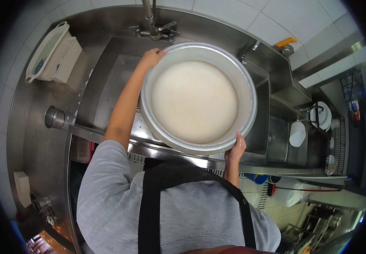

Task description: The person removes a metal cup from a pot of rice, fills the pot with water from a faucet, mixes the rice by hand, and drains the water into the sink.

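Note:
A large round metal pot (244, 91) with a thick rim is tilted above the sink divider. Cloudy, milky-white liquid (194, 101) fills much of it; whatever lies beneath the surface is hidden. My left hand (151, 58) grips the far left of the rim, fingers curled over the edge. At the near right side, my right hand (235, 149) holds the pot with its thumb up on the rim and its other fingers mostly hidden below.
Behind the pot stands a faucet (153, 31), with a second spout (250, 51) farther right. The sink basin (115, 80) extends left. A metal cup (54, 117) and a pale plastic bin (66, 59) sit on the left counter. A white container (297, 133) lies in the right basin.

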The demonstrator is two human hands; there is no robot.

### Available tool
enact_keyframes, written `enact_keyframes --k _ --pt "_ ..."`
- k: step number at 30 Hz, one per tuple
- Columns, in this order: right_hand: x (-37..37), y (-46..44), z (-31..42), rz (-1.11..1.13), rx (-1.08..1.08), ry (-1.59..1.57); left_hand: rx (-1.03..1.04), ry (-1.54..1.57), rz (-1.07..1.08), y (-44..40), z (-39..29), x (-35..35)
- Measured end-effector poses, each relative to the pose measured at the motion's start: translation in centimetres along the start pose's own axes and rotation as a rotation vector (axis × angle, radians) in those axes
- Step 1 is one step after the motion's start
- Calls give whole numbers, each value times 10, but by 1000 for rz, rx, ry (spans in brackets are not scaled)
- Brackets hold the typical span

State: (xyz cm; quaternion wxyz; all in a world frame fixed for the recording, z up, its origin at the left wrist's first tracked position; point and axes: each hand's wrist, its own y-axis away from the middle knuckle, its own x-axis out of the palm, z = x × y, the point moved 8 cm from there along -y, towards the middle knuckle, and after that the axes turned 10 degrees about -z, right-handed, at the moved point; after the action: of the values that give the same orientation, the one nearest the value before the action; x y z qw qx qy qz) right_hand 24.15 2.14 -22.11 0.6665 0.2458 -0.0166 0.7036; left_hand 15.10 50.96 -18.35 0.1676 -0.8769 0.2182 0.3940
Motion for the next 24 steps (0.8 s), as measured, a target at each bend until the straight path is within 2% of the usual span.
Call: enact_keyframes --k 10,17,24 --pt "31 10 42 27 -62 54 -221 290 -29 34 58 17" --pt "59 15 70 52 -175 155 -310 341 -38 50 80 26" --pt "79 18 80 91 -168 162 -363 374 -85 60 103 37"
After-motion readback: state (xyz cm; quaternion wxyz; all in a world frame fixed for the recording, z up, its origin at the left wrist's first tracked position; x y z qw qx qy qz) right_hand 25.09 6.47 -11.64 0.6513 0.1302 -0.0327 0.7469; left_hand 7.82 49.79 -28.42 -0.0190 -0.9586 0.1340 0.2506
